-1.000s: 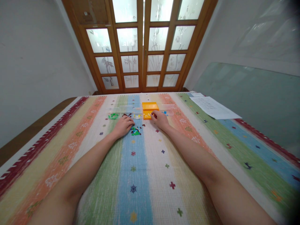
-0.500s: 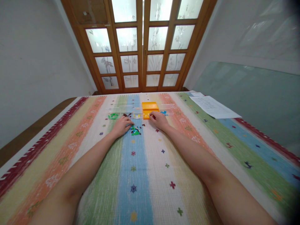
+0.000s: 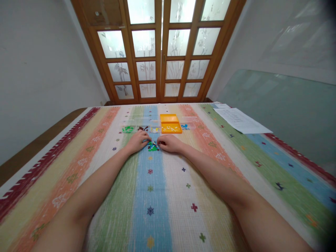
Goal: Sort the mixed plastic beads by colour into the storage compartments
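A small pile of mixed green, blue, brown and white pieces [image 3: 153, 146] lies on the tablecloth between my hands. My left hand [image 3: 137, 142] rests at the pile's left edge, fingers curled and thumb close to the index finger. At the right edge, my right hand [image 3: 170, 143] has its fingertips drawn together at the pieces. Whatever either hand pinches is too small to make out. Just behind stands an open orange box [image 3: 171, 131] with several small white pieces inside.
Clear boxes beside the orange box hold green pieces [image 3: 128, 129], brown pieces [image 3: 143, 128], white and yellow pieces [image 3: 154, 130] and blue pieces [image 3: 184, 126]. Printed paper [image 3: 240, 120] lies at the far right on the striped tablecloth [image 3: 149, 196]. Glazed wooden doors [image 3: 160, 66] stand beyond.
My right hand has moved from the orange box left and nearer to me, to the pile. The white pieces in the box now show. My left hand has hardly moved.
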The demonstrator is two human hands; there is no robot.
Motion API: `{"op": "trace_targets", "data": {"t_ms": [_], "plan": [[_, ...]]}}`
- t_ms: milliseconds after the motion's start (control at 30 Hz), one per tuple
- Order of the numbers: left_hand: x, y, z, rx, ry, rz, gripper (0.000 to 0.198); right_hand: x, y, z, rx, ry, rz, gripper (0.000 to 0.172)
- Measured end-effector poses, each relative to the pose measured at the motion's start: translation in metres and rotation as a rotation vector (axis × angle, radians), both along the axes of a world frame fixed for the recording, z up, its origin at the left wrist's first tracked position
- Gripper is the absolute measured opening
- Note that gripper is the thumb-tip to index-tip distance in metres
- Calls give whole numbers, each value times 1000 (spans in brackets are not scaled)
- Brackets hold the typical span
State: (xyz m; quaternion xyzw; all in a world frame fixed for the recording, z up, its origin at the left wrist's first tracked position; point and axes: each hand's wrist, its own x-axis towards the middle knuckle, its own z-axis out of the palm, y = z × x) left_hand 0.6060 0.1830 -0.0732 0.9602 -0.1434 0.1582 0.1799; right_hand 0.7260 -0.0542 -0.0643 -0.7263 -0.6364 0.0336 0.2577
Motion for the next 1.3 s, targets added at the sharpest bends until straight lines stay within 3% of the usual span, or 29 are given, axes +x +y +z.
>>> {"op": "trace_targets", "data": {"t_ms": [267,633,933,1300], "plan": [[0,-1,0,11,-21,18,16,-1,-1,1,-30,-24,53,16],[1,7,1,-62,-59,130,14,2,1,-3,-12,19,16,9],[2,27,-4,-84,-160,323,17,5,0,-6,21,59,-7,12],[-2,65,-5,-61,-212,713,22,7,0,-8,57,78,-80,8]]}}
